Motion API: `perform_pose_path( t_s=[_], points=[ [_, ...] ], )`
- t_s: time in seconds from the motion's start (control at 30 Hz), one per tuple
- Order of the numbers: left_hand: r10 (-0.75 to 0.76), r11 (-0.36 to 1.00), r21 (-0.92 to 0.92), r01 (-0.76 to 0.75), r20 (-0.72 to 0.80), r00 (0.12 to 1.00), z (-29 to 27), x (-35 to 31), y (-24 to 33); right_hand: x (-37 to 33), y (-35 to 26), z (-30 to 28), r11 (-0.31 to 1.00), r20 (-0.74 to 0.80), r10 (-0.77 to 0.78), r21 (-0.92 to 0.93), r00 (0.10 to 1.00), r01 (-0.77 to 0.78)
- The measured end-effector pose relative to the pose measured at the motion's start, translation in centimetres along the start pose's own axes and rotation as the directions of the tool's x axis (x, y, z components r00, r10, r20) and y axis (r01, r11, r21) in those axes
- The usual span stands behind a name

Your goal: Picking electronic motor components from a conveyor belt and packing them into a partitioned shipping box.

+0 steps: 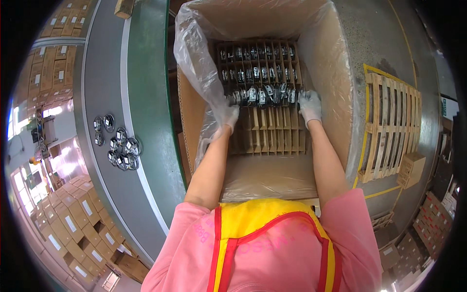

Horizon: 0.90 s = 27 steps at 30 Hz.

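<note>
My white-gloved left hand (232,116) and white-gloved right hand (310,106) flank black coiled cables (262,97); I can't tell their grip

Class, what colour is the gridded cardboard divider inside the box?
The cardboard divider is brown, seen best in the head view.

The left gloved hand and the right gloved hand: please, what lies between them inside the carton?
Between the left gloved hand and the right gloved hand, the head view shows a row of black coiled cables with whitish parts.

Coiled black cables (116,145) lie on a grey belt (106,63); a wooden pallet (390,127) on the floor (357,29).
</note>
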<state>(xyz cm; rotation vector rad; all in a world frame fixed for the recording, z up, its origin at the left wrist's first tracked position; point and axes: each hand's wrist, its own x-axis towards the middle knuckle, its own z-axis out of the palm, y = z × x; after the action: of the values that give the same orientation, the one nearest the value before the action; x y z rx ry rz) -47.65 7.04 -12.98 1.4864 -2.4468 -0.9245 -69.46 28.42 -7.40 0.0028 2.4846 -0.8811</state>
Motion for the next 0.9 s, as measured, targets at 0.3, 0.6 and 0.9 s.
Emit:
perform_pose_path(
  t_s=[0.3, 0.6, 0.9],
  points=[
    [0.095, 0.979, -0.164, -0.123, -0.169, 0.981, 3.3, 1.8, -4.1, -2.5, -1.3, 1.6, 0.833, 0.109, -0.321, -0.44, 0.941, 0.336],
    [0.163, 0.942, 0.314, -0.118, -0.124, 0.979, -1.0, 0.5, 4.4, -1.4, 0.9, 1.4, 0.859, -0.006, -0.34, -0.409, 0.94, 0.308],
    [0.343, 0.937, 0.076, -0.341, -0.025, 0.939, 0.5, -0.2, 3.4, -0.5, 1.9, 1.5, 0.944, -0.034, -0.174, -0.29, 0.984, 0.157]
  ],
)
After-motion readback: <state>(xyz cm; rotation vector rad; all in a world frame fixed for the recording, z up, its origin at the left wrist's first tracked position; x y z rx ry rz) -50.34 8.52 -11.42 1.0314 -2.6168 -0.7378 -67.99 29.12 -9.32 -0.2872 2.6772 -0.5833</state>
